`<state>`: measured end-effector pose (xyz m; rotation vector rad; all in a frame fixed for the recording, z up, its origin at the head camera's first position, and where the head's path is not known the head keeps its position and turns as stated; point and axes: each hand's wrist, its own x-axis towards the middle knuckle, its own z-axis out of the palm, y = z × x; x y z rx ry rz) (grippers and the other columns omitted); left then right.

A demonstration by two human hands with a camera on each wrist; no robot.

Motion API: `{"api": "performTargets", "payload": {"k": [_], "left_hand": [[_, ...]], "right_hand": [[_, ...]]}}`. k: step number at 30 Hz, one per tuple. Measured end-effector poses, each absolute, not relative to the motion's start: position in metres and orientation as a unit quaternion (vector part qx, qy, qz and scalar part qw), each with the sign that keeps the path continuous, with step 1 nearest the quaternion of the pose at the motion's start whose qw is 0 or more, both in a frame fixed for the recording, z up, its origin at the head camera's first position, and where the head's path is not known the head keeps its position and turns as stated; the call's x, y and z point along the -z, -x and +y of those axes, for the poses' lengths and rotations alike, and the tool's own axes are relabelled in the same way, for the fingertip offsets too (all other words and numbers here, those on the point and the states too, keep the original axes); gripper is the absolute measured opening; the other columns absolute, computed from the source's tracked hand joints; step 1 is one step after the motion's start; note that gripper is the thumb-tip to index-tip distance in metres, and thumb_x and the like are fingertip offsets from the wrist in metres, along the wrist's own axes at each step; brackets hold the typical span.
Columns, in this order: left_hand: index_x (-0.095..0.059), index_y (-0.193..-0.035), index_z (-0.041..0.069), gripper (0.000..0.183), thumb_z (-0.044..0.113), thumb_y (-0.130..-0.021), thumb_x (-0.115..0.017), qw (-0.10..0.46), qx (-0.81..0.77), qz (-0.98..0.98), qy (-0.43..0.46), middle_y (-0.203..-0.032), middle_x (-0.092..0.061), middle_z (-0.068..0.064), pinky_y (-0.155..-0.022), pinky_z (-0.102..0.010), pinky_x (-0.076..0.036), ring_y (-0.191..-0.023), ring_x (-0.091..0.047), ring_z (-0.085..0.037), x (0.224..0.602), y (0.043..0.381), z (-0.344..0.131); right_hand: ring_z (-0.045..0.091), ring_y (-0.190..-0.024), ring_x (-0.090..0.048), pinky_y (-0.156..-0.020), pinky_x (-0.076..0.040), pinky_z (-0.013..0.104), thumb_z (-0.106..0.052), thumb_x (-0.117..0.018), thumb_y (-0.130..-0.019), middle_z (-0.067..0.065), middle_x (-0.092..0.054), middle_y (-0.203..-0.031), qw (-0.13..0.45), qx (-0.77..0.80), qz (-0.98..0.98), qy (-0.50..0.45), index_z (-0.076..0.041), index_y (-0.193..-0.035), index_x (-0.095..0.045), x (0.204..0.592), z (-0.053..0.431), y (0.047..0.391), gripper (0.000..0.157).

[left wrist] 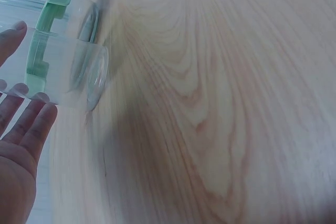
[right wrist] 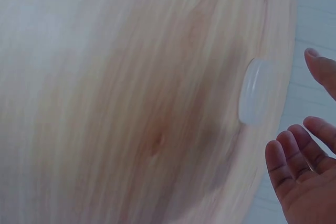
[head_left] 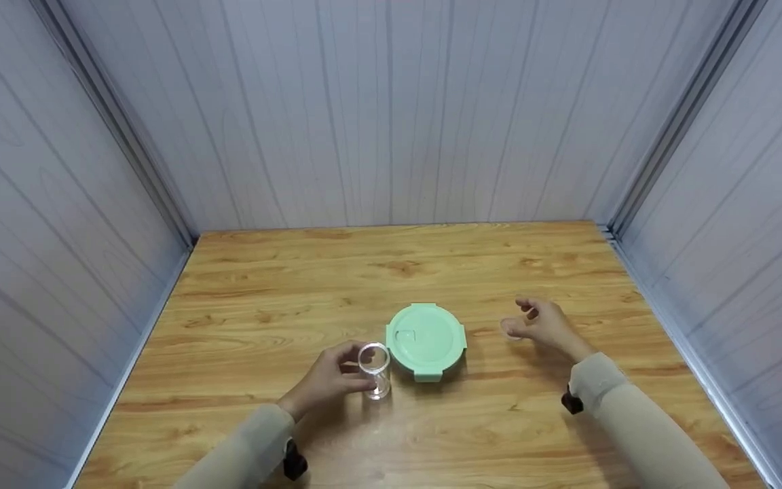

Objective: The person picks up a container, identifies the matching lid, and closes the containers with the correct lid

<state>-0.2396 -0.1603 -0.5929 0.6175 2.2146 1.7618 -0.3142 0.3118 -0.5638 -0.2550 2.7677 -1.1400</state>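
A clear cylindrical jar point(head_left: 379, 388) without a lid stands upright on the wooden table, its round rim facing up. My left hand point(head_left: 332, 375) holds it from the left side, thumb and fingers on opposite sides of the wall; through the wall in the left wrist view shows the green clip edge behind. A round translucent lid point(right wrist: 256, 92) lies flat on the table to the right. Over it hovers my right hand point(head_left: 548, 329), thumb and fingers spread apart with nothing between them. In the right wrist view a gap separates its fingertips from the lid.
Just right of the jar sits a round glass food container with a mint-green clip lid point(head_left: 428, 343), between the two hands. Pale panelled walls point(head_left: 391, 115) enclose the wooden table point(head_left: 282, 272) at the back and both sides.
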Motion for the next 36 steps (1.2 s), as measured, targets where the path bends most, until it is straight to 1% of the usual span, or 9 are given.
{"api": "performTargets", "payload": {"k": [3, 7, 11, 16, 21, 25, 29, 33, 36], "left_hand": [[-0.063, -0.138, -0.008, 0.058, 0.008, -0.088, -0.09, 0.122, -0.6, 0.761, -0.215, -0.13, -0.069, -0.03, -0.105, -0.034, -0.059, -0.115, -0.071, -0.025, 0.592, 0.24, -0.161], [-0.063, -0.136, -0.008, 0.057, 0.007, -0.089, -0.09, 0.116, -0.593, 0.766, -0.219, -0.129, -0.069, -0.03, -0.103, -0.032, -0.059, -0.117, -0.071, -0.031, 0.593, 0.24, -0.161], [-0.063, -0.138, -0.007, 0.057, 0.006, -0.089, -0.089, 0.116, -0.591, 0.767, -0.221, -0.13, -0.07, -0.028, -0.103, -0.032, -0.06, -0.119, -0.071, -0.036, 0.594, 0.24, -0.162], [-0.063, -0.14, -0.004, 0.058, 0.006, -0.089, -0.089, 0.127, -0.592, 0.765, -0.22, -0.131, -0.069, -0.026, -0.102, -0.031, -0.061, -0.117, -0.072, -0.029, 0.593, 0.239, -0.163], [-0.061, -0.144, -0.001, 0.063, 0.004, -0.088, -0.089, 0.145, -0.598, 0.757, -0.22, -0.133, -0.068, -0.024, -0.103, -0.039, -0.063, -0.118, -0.071, -0.028, 0.592, 0.239, -0.166], [-0.063, -0.144, 0.004, 0.065, 0.01, -0.087, -0.092, 0.138, -0.585, 0.768, -0.221, -0.135, -0.07, -0.017, -0.108, -0.048, -0.06, -0.122, -0.069, -0.032, 0.591, 0.241, -0.17], [-0.063, -0.145, 0.006, 0.065, 0.012, -0.087, -0.092, 0.13, -0.571, 0.779, -0.224, -0.136, -0.071, -0.016, -0.111, -0.056, -0.056, -0.126, -0.067, -0.037, 0.59, 0.244, -0.175], [-0.063, -0.144, 0.005, 0.063, 0.012, -0.088, -0.092, 0.125, -0.556, 0.792, -0.218, -0.137, -0.07, -0.017, -0.112, -0.06, -0.055, -0.129, -0.065, -0.04, 0.589, 0.248, -0.181], [-0.061, -0.144, -0.001, 0.064, 0.012, -0.089, -0.091, 0.119, -0.542, 0.804, -0.213, -0.141, -0.067, -0.022, -0.112, -0.062, -0.054, -0.131, -0.064, -0.044, 0.587, 0.252, -0.186]], "right_hand": [[0.045, -0.123, -0.059, -0.098, -0.056, 0.055, -0.018, -0.084, -0.097, 0.036, -0.056, -0.148, 0.081, 0.368, 0.922, 0.09, 0.013, -0.154, -0.049, 0.567, 0.316, 0.315, 0.074], [0.046, -0.125, -0.058, -0.104, -0.054, 0.061, -0.018, -0.086, -0.095, 0.037, -0.054, -0.146, 0.096, 0.364, 0.923, 0.084, 0.014, -0.154, -0.047, 0.572, 0.318, 0.315, 0.078], [0.042, -0.121, -0.06, -0.103, -0.054, 0.058, -0.017, -0.088, -0.093, 0.034, -0.057, -0.139, 0.103, 0.363, 0.923, 0.076, 0.016, -0.153, -0.047, 0.578, 0.317, 0.315, 0.079], [0.036, -0.113, -0.06, -0.096, -0.055, 0.047, -0.011, -0.086, -0.094, 0.029, -0.061, -0.129, 0.107, 0.367, 0.921, 0.075, 0.02, -0.149, -0.048, 0.584, 0.316, 0.315, 0.073], [0.032, -0.108, -0.058, -0.091, -0.052, 0.041, -0.009, -0.085, -0.095, 0.03, -0.062, -0.127, 0.112, 0.369, 0.92, 0.073, 0.021, -0.149, -0.048, 0.586, 0.314, 0.315, 0.072], [0.035, -0.114, -0.059, -0.095, -0.053, 0.045, -0.01, -0.084, -0.095, 0.035, -0.06, -0.135, 0.116, 0.369, 0.919, 0.075, 0.022, -0.149, -0.047, 0.587, 0.313, 0.316, 0.073], [0.037, -0.117, -0.06, -0.099, -0.054, 0.048, -0.011, -0.084, -0.096, 0.037, -0.058, -0.14, 0.121, 0.37, 0.919, 0.069, 0.021, -0.15, -0.047, 0.587, 0.313, 0.317, 0.072], [0.033, -0.113, -0.057, -0.095, -0.052, 0.044, -0.012, -0.083, -0.097, 0.033, -0.057, -0.136, 0.122, 0.375, 0.917, 0.058, 0.018, -0.15, -0.049, 0.587, 0.313, 0.317, 0.07], [0.033, -0.112, -0.057, -0.094, -0.052, 0.042, -0.012, -0.082, -0.097, 0.032, -0.058, -0.135, 0.121, 0.379, 0.916, 0.052, 0.017, -0.149, -0.051, 0.586, 0.313, 0.317, 0.067]]}}
